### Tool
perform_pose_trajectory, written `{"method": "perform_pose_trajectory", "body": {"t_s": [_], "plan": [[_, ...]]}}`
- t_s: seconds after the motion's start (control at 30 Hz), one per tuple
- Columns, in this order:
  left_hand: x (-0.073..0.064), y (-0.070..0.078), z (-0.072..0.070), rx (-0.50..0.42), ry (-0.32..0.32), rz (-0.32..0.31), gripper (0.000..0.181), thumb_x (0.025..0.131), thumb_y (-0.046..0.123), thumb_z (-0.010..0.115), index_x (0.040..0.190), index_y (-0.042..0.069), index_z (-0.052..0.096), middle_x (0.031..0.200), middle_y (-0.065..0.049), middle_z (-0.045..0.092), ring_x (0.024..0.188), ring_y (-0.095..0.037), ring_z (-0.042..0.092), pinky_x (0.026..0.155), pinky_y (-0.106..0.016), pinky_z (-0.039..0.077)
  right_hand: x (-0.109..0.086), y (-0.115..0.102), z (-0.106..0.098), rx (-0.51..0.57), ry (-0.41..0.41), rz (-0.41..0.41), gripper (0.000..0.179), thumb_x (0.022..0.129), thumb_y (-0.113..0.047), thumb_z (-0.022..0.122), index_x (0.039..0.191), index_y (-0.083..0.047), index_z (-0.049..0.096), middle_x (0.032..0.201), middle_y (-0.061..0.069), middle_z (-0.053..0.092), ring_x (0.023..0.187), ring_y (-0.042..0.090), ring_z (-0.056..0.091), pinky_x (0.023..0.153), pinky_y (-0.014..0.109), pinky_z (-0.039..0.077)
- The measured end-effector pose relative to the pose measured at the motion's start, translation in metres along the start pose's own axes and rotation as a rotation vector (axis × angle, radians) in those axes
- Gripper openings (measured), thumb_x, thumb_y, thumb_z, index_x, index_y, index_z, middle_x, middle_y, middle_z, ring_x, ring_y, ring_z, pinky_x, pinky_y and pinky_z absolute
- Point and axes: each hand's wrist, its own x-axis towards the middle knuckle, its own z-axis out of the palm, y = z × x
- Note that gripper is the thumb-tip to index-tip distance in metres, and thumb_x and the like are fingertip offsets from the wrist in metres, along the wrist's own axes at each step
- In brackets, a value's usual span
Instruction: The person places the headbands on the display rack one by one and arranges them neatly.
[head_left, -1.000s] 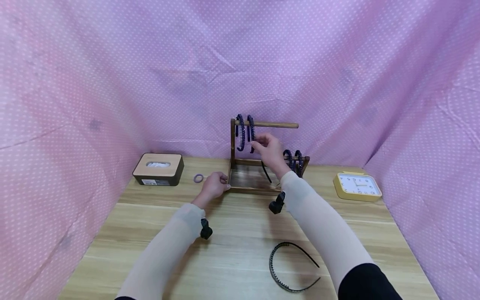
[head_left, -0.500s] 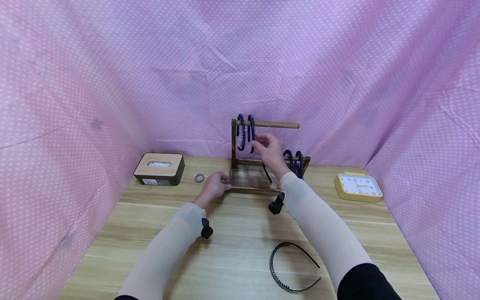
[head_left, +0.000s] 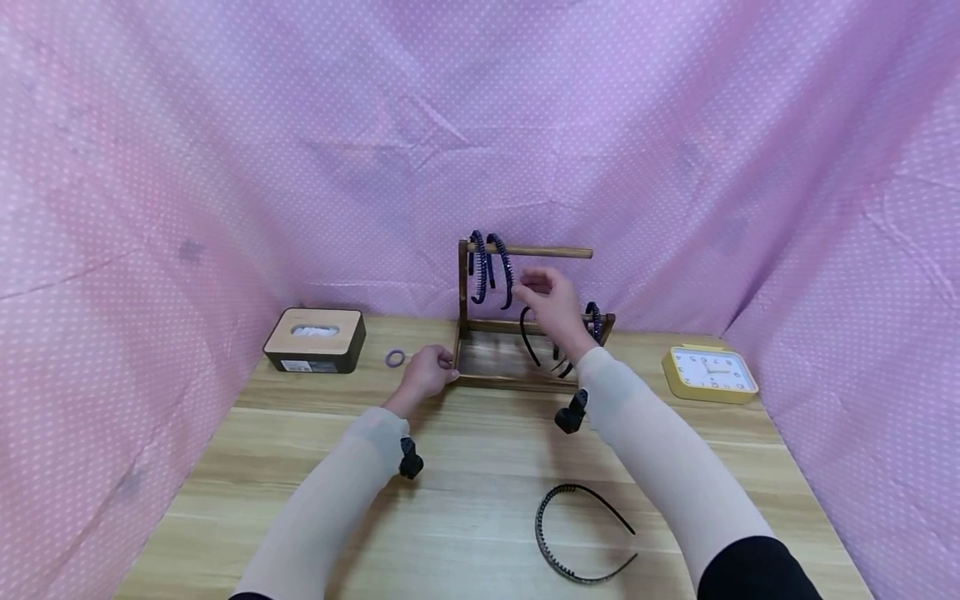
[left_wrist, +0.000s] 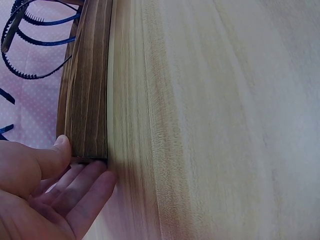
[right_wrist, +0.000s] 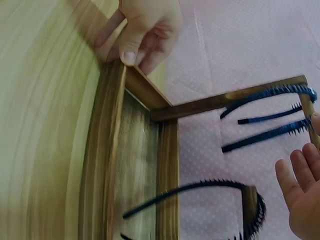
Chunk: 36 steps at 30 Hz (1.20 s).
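A dark wooden headband rack (head_left: 517,383) stands on the table. My left hand (head_left: 429,372) grips its front left corner, the thumb against the wood and the fingers at its end in the left wrist view. Two dark toothed headbands hang from the rack's upper bar: one headband (head_left: 480,279) by the post, another headband (head_left: 507,275) to its right, turned at an angle. Just right of that one, my right hand (head_left: 555,304) is held with fingers extended and nothing in them. More headbands hang on the lower bar, one headband (head_left: 595,321) partly behind the right hand.
A loose black headband (head_left: 542,533) lies on the table (head_left: 465,500) near the front. To the left are a purple ring (head_left: 395,351) and a tissue box (head_left: 315,321); a yellow clock (head_left: 712,375) stands at the right. Pink dotted cloth (head_left: 480,125) surrounds the table.
My right hand has let go of the second headband on the upper bar and moved slightly right. That headband now hangs more slanted. The left hand stays at the rack's corner.
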Motion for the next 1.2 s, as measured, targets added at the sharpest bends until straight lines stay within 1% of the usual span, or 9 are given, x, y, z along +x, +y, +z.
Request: {"method": "perform_pose_trajectory", "body": {"t_s": [0.17, 0.23, 0.4, 0.47, 0.57, 0.63, 0.83, 1.0, 1.2], "plan": [[-0.001, -0.001, 0.002, -0.002, -0.005, -0.015, 0.029, 0.091, 0.011, 0.077, 0.117, 0.001, 0.069, 0.109, -0.013, 0.074, 0.104, -0.029, 0.068, 0.091, -0.042, 0.055, -0.003, 0.004, -0.021, -0.065, -0.007, -0.012, 0.042, 0.096, -0.019, 0.074, 0.132, -0.002, 0.063, 0.129, 0.02, 0.067, 0.116, 0.027, 0.066, 0.096, 0.033, 0.055], [0.0, -0.002, 0.003, -0.004, -0.006, -0.024, 0.029, 0.091, 0.011, 0.077, 0.117, 0.001, 0.069, 0.11, -0.013, 0.074, 0.104, -0.03, 0.068, 0.091, -0.042, 0.055, -0.007, 0.006, -0.03, -0.096, -0.016, -0.011, 0.041, 0.096, -0.021, 0.075, 0.131, -0.004, 0.064, 0.129, 0.02, 0.068, 0.114, 0.027, 0.066, 0.093, 0.029, 0.056], [-0.001, -0.003, 0.004, -0.003, -0.012, -0.036, 0.029, 0.091, 0.01, 0.076, 0.118, 0.001, 0.069, 0.111, -0.014, 0.074, 0.105, -0.03, 0.068, 0.093, -0.043, 0.055, -0.027, 0.008, -0.051, -0.132, -0.066, -0.01, 0.04, 0.095, -0.019, 0.076, 0.129, -0.001, 0.064, 0.126, 0.019, 0.068, 0.111, 0.028, 0.066, 0.083, 0.016, 0.054], [-0.001, -0.002, 0.002, -0.003, -0.015, -0.034, 0.03, 0.091, 0.009, 0.076, 0.119, 0.0, 0.068, 0.111, -0.015, 0.074, 0.106, -0.031, 0.068, 0.094, -0.043, 0.055, -0.039, 0.008, -0.06, -0.153, -0.097, -0.007, 0.04, 0.095, -0.02, 0.075, 0.129, -0.001, 0.064, 0.126, 0.018, 0.068, 0.111, 0.027, 0.065, 0.085, 0.016, 0.053], [0.001, 0.001, 0.0, -0.007, -0.012, -0.029, 0.031, 0.092, 0.009, 0.076, 0.12, -0.001, 0.068, 0.113, -0.016, 0.073, 0.107, -0.031, 0.067, 0.094, -0.043, 0.055, -0.06, 0.01, -0.073, -0.187, -0.148, -0.005, 0.041, 0.095, -0.022, 0.076, 0.129, -0.002, 0.064, 0.124, 0.017, 0.069, 0.108, 0.025, 0.066, 0.087, 0.018, 0.053], [0.002, 0.002, -0.001, -0.008, -0.008, -0.024, 0.03, 0.092, 0.009, 0.076, 0.12, -0.001, 0.068, 0.113, -0.016, 0.073, 0.107, -0.031, 0.068, 0.094, -0.043, 0.055, -0.078, 0.012, -0.081, -0.199, -0.183, -0.001, 0.041, 0.094, -0.022, 0.076, 0.128, -0.003, 0.065, 0.122, 0.016, 0.07, 0.104, 0.024, 0.068, 0.086, 0.021, 0.055], [0.003, 0.003, -0.001, -0.018, -0.019, -0.012, 0.03, 0.093, 0.009, 0.075, 0.12, -0.001, 0.068, 0.111, -0.016, 0.074, 0.106, -0.031, 0.068, 0.092, -0.041, 0.056, -0.136, 0.027, -0.097, -0.226, -0.26, -0.02, 0.034, 0.091, -0.019, 0.079, 0.12, -0.006, 0.069, 0.112, 0.012, 0.074, 0.096, 0.018, 0.07, 0.082, 0.026, 0.06], [0.002, 0.0, -0.001, -0.025, -0.022, 0.008, 0.03, 0.093, 0.01, 0.074, 0.12, -0.001, 0.068, 0.112, -0.017, 0.074, 0.107, -0.032, 0.069, 0.093, -0.042, 0.056, -0.185, 0.043, -0.101, -0.233, -0.288, -0.04, 0.031, 0.089, -0.016, 0.08, 0.117, -0.007, 0.071, 0.108, 0.007, 0.076, 0.092, 0.014, 0.071, 0.081, 0.029, 0.06], [0.002, -0.002, 0.0, -0.046, -0.032, 0.015, 0.031, 0.093, 0.009, 0.074, 0.122, -0.002, 0.068, 0.116, -0.019, 0.073, 0.11, -0.032, 0.069, 0.095, -0.043, 0.055, -0.232, 0.062, -0.1, -0.201, -0.342, -0.057, 0.029, 0.089, -0.014, 0.08, 0.115, -0.004, 0.071, 0.104, 0.013, 0.075, 0.087, 0.011, 0.071, 0.078, 0.03, 0.06]]}}
